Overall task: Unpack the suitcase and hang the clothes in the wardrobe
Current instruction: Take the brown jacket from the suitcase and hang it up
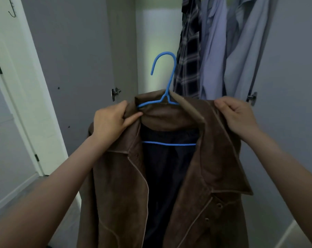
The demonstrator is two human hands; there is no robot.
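Fingers [132, 117] of both hands pinch the brown jacket [214, 158] shoulders on its blue hanger [166, 83].

Matt brown suede-like jacket [214, 158]; smooth blue coated hanger [166, 83]; shiny metal knobs [115, 93].

A brown jacket [196, 176] sits on a blue hanger [166, 97], held up in front of an open wardrobe [157, 33]. The left hand [112, 120] grips the jacket's left shoulder beside the collar; the right hand [237, 113] pinches the right shoulder. The hanger's hook stands free, its bar crossing the dark lining. Behind hang a plaid shirt [189, 56] and two blue shirts [228, 51]. Each grey wardrobe door carries a metal knob [115, 93]. A white door frame [35, 104] stands left.
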